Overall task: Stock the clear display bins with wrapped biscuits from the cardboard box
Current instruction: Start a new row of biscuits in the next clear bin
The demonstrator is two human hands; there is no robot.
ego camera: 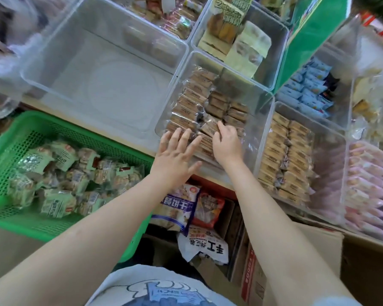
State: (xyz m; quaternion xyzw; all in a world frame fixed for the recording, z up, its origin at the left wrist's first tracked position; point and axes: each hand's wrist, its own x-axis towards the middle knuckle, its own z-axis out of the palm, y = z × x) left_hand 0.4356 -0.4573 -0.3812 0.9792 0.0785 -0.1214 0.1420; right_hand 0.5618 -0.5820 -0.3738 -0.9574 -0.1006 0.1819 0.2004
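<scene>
Head view, right fingers [219, 131] pinching biscuit [208, 129]

green mesh basket [0, 155] full of pale-green snack packs [53, 173] sits left of the fingers, loose blue-and-white bag [177, 208] and red packet [210, 206] just below them.

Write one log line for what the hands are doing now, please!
step: arranging wrapped biscuits | bin: clear display bin | left hand: flat on biscuits | right hand: pinching a biscuit
</scene>
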